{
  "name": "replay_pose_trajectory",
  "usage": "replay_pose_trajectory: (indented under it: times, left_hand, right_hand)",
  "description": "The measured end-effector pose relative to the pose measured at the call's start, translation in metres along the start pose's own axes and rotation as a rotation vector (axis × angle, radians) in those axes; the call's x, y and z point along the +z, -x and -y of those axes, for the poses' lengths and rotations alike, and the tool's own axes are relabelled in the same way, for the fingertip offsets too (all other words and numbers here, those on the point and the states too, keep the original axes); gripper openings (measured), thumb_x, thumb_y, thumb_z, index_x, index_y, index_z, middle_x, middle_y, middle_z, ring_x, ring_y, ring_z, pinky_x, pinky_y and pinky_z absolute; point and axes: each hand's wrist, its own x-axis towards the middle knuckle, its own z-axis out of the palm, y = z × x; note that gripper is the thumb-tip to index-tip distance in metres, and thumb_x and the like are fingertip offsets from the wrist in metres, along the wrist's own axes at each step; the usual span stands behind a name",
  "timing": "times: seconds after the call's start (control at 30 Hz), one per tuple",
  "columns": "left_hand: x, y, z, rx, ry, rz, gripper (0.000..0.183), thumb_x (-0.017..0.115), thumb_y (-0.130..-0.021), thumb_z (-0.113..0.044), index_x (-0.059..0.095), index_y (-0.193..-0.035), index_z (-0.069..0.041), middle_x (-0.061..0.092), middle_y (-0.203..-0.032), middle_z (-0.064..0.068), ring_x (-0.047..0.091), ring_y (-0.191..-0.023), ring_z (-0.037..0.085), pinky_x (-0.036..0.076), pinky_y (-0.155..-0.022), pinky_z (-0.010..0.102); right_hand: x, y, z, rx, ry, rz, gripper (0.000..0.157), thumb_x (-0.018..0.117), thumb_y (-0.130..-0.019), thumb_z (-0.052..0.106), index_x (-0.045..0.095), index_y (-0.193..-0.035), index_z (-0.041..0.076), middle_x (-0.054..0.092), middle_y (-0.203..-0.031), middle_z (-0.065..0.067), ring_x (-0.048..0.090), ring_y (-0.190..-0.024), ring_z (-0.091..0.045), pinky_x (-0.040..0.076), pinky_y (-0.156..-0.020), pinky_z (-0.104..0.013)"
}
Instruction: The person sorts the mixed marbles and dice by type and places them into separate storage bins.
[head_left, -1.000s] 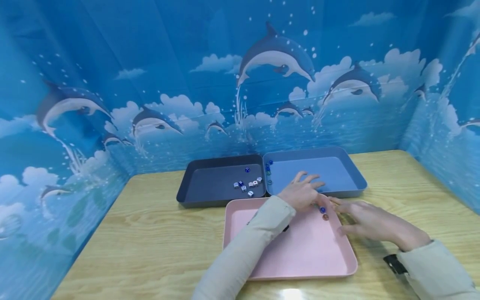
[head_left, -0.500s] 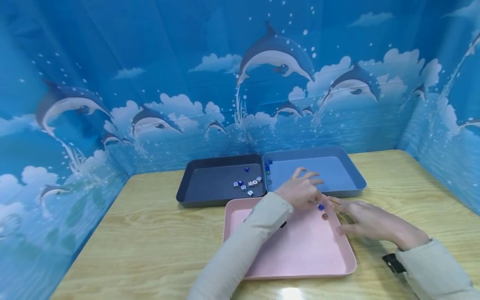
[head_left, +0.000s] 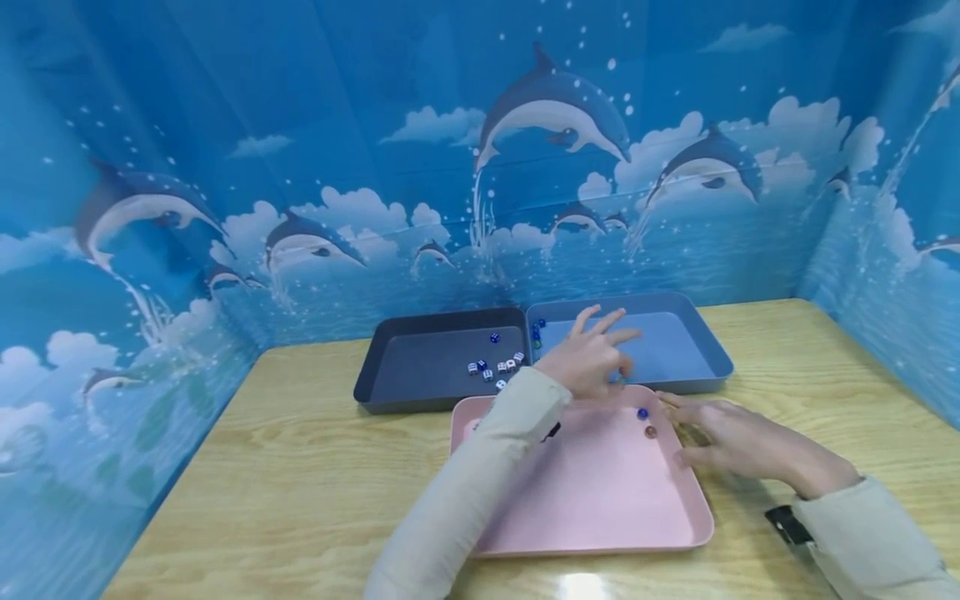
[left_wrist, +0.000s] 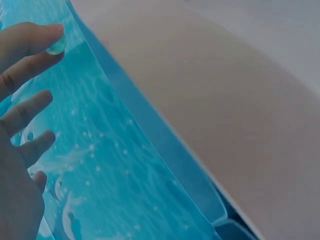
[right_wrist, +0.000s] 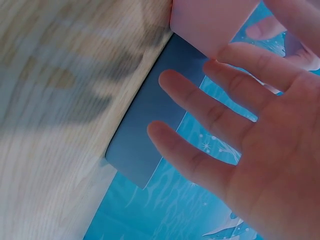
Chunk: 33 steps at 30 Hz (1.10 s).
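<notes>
My left hand [head_left: 587,360] pinches a clear greenish marble [left_wrist: 57,46] between thumb and index finger, the other fingers spread. In the head view it is over the near edge of the blue tray [head_left: 660,337], just beyond the pink tray [head_left: 600,492]. A blue marble [head_left: 642,413] and a brownish marble [head_left: 651,432] lie in the pink tray's far right corner. Beside that corner is my right hand [head_left: 738,437], its fingers extended and fingertips right at the tray's right rim. Several blue and green marbles [head_left: 536,335] line the blue tray's left wall.
A dark grey tray [head_left: 412,358] adjoins the blue tray on the left and holds several white and blue dice [head_left: 487,375]. All three trays stand on a wood-grain table [head_left: 300,483]. A dolphin-print curtain [head_left: 420,167] rises behind the table.
My left hand has risen from the pink tray's far right corner and shifted up and left over the blue tray, carrying the greenish marble. The right hand stays in place.
</notes>
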Motion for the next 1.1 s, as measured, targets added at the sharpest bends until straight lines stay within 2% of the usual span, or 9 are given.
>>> replay_pose_trajectory:
  times: [0.13,0.33,0.57,0.7,0.9,1.1]
  left_hand:
    - [-0.001,0.001,0.011,-0.072,0.034,-0.020,0.014,0.071,-0.096,-0.031,0.080,-0.106,-0.029,0.035,-0.162,0.001,0.010,-0.155,0.028,0.001,-0.123,0.051]
    - [0.000,0.006,0.031,-0.194,0.061,-0.053,0.008,0.073,-0.094,-0.031,0.080,-0.097,-0.029,0.035,-0.162,0.001,0.009,-0.155,0.026,0.006,-0.123,0.053]
    - [-0.001,0.012,0.049,-0.283,0.098,-0.022,0.006,0.074,-0.093,-0.032,0.079,-0.094,-0.028,0.029,-0.165,0.005,0.003,-0.155,0.034,0.001,-0.122,0.057]
    - [0.001,0.013,0.060,-0.356,0.128,-0.013,0.006,0.076,-0.092,-0.034,0.078,-0.093,-0.028,0.028,-0.166,0.003,0.000,-0.155,0.031,-0.001,-0.121,0.056]
    - [0.011,0.012,0.072,-0.454,0.170,-0.012,0.008,0.076,-0.092,-0.034,0.080,-0.093,-0.027,0.031,-0.164,0.001,0.004,-0.155,0.028,0.001,-0.121,0.056]
    - [0.018,0.012,0.078,-0.509,0.158,-0.006,0.008,0.075,-0.093,-0.034,0.080,-0.092,-0.028,0.033,-0.163,-0.001,0.008,-0.155,0.026,0.004,-0.121,0.056]
  right_hand:
    - [-0.001,0.000,0.001,0.011,-0.015,0.007,0.043,0.078,-0.088,0.024,0.071,-0.126,0.004,0.041,-0.147,-0.038,0.048,-0.126,-0.057,0.045,-0.095,-0.068]
    - [0.000,-0.002,0.002,0.031,-0.028,0.015,0.045,0.079,-0.088,0.024,0.071,-0.126,0.003,0.040,-0.148,-0.037,0.048,-0.127,-0.056,0.045,-0.096,-0.066]
    - [0.000,-0.001,0.004,0.037,-0.015,0.008,0.044,0.079,-0.088,0.023,0.070,-0.125,0.001,0.040,-0.148,-0.037,0.048,-0.127,-0.056,0.045,-0.097,-0.066]
    - [0.000,-0.001,0.003,0.039,-0.008,0.004,0.046,0.079,-0.087,0.023,0.069,-0.126,-0.001,0.041,-0.147,-0.037,0.048,-0.127,-0.055,0.045,-0.097,-0.066]
    - [0.001,0.000,0.002,0.028,-0.006,-0.005,0.045,0.080,-0.087,0.021,0.069,-0.125,-0.001,0.042,-0.147,-0.037,0.050,-0.126,-0.054,0.046,-0.096,-0.064]
    - [0.001,0.000,0.001,0.023,0.006,-0.005,0.047,0.080,-0.087,0.022,0.069,-0.125,-0.003,0.042,-0.146,-0.037,0.050,-0.125,-0.055,0.046,-0.096,-0.065]
